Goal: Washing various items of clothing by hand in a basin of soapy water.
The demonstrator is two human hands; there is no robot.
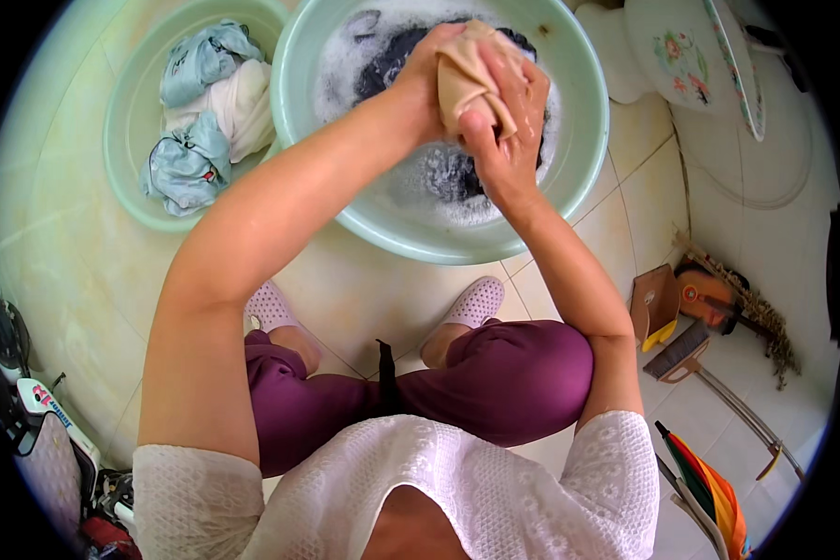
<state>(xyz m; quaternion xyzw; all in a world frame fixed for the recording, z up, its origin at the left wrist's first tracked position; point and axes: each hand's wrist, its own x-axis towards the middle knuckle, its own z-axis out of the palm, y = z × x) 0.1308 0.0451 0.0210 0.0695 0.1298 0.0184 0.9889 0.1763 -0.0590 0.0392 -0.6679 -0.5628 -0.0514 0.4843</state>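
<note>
A wet beige cloth (465,77), bunched and folded, is gripped between my two hands above a large pale green basin (406,241). My left hand (420,87) holds its left side, with part of the fingers hidden behind the fabric. On the other side, my right hand (514,126) presses its thumb and fingers against the cloth, and its skin is wet. Below them, dark clothing (451,175) lies in soapy water (406,168) with white foam around it. How far the cloth is from the water, I cannot tell.
A smaller green basin (122,175) at the left holds light blue garments (189,164) and a white cloth (245,105). At the right are a flowered ceramic pedestal basin (679,63), a dustpan (654,297), a broom (679,353) and a colourful umbrella (714,490). My slippers (479,301) rest on floor tiles.
</note>
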